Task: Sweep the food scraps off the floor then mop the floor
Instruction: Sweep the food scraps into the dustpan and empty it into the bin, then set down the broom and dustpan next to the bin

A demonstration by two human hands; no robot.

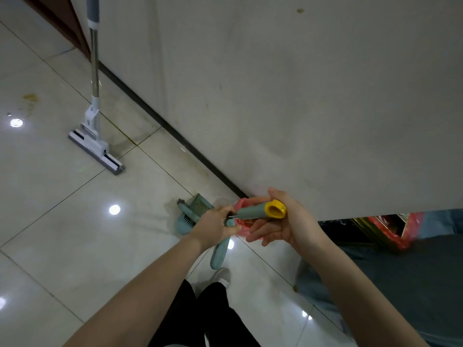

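Observation:
My left hand [216, 225] grips two teal handles together just below their tops: the broom handle with a yellow end cap [275, 209] and the dustpan handle [219, 254]. My right hand [280, 221] cups the capped broom handle from the right, thumb over it, fingers loosely extended below. The teal dustpan [199, 204] and broom head [185, 221] stand on the tiled floor [75, 221] against the wall. A white and grey sponge mop [96, 144] leans upright against the wall at the left. A yellowish stain [31, 97] marks the floor at far left.
A pale wall [300, 96] with a dark baseboard [160, 118] runs diagonally. A pink object [241, 202] sits behind my hands. Red bags and gold boxes [390, 229] lie at right. My legs and white shoe [221, 276] are below.

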